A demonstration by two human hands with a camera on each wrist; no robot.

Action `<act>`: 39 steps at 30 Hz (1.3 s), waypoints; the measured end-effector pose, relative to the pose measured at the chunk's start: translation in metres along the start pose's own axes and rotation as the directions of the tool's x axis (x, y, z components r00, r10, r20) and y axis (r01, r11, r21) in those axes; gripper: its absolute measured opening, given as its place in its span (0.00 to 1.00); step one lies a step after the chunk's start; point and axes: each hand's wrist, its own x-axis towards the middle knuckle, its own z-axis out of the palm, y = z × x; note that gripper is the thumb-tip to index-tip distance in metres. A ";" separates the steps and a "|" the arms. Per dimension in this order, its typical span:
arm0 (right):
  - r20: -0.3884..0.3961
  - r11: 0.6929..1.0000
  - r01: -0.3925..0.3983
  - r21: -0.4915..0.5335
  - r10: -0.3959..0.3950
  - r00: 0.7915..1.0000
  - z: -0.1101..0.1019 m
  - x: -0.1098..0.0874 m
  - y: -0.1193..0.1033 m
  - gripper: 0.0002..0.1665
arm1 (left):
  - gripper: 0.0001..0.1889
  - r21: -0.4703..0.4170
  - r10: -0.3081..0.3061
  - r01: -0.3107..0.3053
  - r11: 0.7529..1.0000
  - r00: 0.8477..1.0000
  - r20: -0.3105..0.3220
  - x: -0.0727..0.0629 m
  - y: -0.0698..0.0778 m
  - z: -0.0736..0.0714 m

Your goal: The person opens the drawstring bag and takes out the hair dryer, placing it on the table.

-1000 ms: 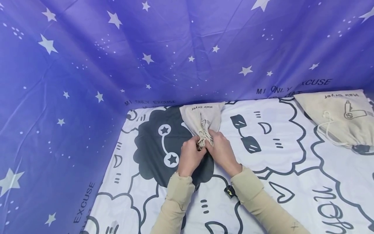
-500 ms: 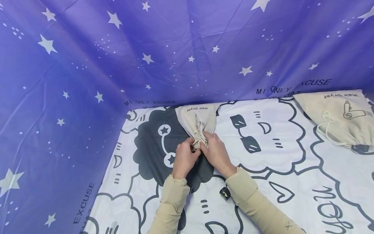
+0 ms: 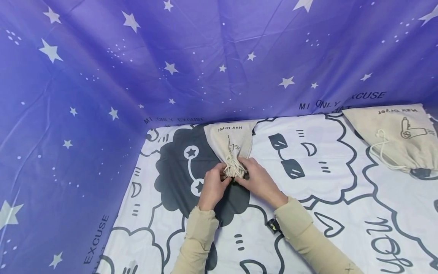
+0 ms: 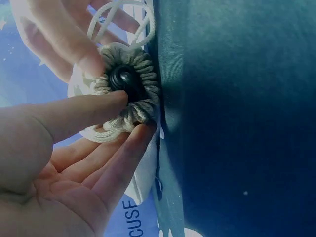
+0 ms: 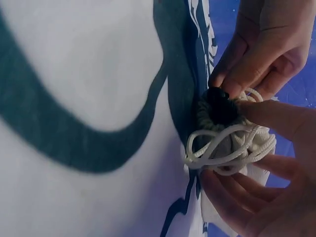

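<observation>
A cream drawstring bag (image 3: 230,133), printed "Hair Dryer", lies against the starry back wall with its gathered mouth towards me. My left hand (image 3: 213,187) holds the left side of that mouth, fingers outside and thumb in the opening. On the other side, my right hand (image 3: 259,179) grips the bunched cloth between thumb and fingers. Inside the puckered rim (image 4: 150,84) sits a glossy black looped cord (image 4: 123,79), touched by the left thumb in the left wrist view. Loose white drawstring (image 5: 217,143) loops hang beside the mouth in the right wrist view.
Another "Hair Dryer" bag (image 3: 400,133) lies at the right, a dark object (image 3: 422,173) poking from its mouth. A small black tag (image 3: 273,225) is by the right cuff. Purple star-print cloth (image 3: 191,68) rises behind the cartoon-print white sheet (image 3: 321,152).
Bag and hands have shifted a little left. The hands now stand slightly farther apart at the mouth, and something dark shows in the opening.
</observation>
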 end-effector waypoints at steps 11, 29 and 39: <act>0.014 1.000 -0.010 -0.018 0.010 1.000 0.001 0.003 0.001 0.38 | 0.18 -0.016 0.028 -0.028 0.999 1.000 -0.005 0.001 -0.001 0.001; -0.075 0.998 0.006 -0.059 -0.010 0.997 0.006 0.005 -0.001 0.37 | 0.17 0.064 0.113 -0.110 0.992 0.993 -0.032 0.004 -0.005 0.000; -0.226 0.987 0.054 -0.149 -0.087 0.970 0.008 0.006 -0.008 0.31 | 0.14 0.033 0.131 -0.128 0.991 0.972 -0.194 0.006 -0.001 0.007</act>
